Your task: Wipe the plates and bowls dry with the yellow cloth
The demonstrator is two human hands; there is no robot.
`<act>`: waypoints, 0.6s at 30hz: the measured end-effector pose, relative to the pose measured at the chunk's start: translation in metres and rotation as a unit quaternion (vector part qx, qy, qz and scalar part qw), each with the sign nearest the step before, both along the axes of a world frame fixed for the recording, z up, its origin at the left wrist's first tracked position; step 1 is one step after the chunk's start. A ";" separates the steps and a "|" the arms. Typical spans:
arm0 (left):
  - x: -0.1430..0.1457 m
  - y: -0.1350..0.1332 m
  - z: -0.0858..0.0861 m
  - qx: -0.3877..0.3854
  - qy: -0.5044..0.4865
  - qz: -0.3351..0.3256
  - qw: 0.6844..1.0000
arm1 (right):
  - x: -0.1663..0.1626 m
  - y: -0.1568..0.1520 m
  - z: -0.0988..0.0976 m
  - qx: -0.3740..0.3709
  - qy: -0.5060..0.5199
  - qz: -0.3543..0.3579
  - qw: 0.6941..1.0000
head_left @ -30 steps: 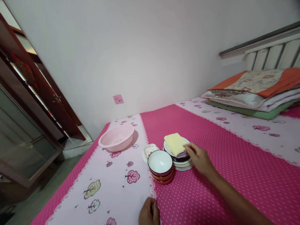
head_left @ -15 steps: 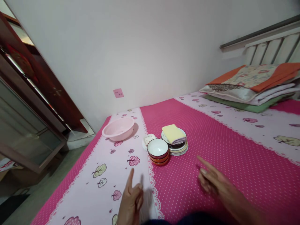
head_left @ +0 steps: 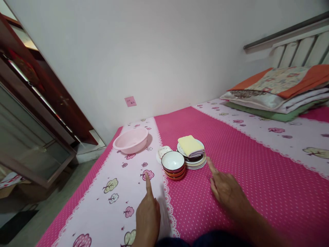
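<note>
My left hand (head_left: 148, 216) hovers over the white printed stripe, index finger stretched out and the other fingers curled, holding nothing. Its fingertip is in front of and left of the stacked bowls (head_left: 174, 171), which are orange-brown outside and white inside. To the right, my right hand (head_left: 227, 192) also points with its index finger and is empty. That fingertip is close to the right side of a stack of plates (head_left: 195, 165); whether it touches is unclear. A folded yellow cloth (head_left: 190, 145) lies on the plates. Behind the bowls sits a small white dish (head_left: 161, 153), partly hidden.
A pink basin (head_left: 132, 141) stands toward the wall on the left of the bed (head_left: 231, 144). Folded bedding (head_left: 280, 90) is piled at the back right. Left of the bed are a dark red door (head_left: 64, 99) and the floor.
Both hands have moved forward and turned, backs now facing up. My right hand has shifted left toward the plates. The dishes, cloth and basin stay in place.
</note>
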State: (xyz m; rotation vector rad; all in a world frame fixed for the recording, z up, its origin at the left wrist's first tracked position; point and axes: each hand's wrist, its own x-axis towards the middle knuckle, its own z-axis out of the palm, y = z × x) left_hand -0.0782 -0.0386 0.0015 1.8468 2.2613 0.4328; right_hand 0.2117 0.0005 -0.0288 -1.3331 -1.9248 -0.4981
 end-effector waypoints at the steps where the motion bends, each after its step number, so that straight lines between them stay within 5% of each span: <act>1: -0.001 0.004 -0.004 -0.009 0.008 -0.004 1.000 | 0.000 0.004 -0.010 -0.025 -0.009 -0.001 1.000; 5: -0.004 0.015 -0.024 -0.032 0.027 -0.013 0.999 | -0.002 0.014 -0.051 -0.142 -0.037 -0.018 0.989; 10: -0.009 0.021 -0.059 -0.083 0.036 -0.016 0.996 | -0.004 0.022 -0.092 -0.181 -0.038 -0.038 0.982; 18: -0.013 0.023 -0.072 -0.043 0.003 -0.028 0.999 | -0.001 0.024 -0.095 -0.246 -0.015 -0.031 0.969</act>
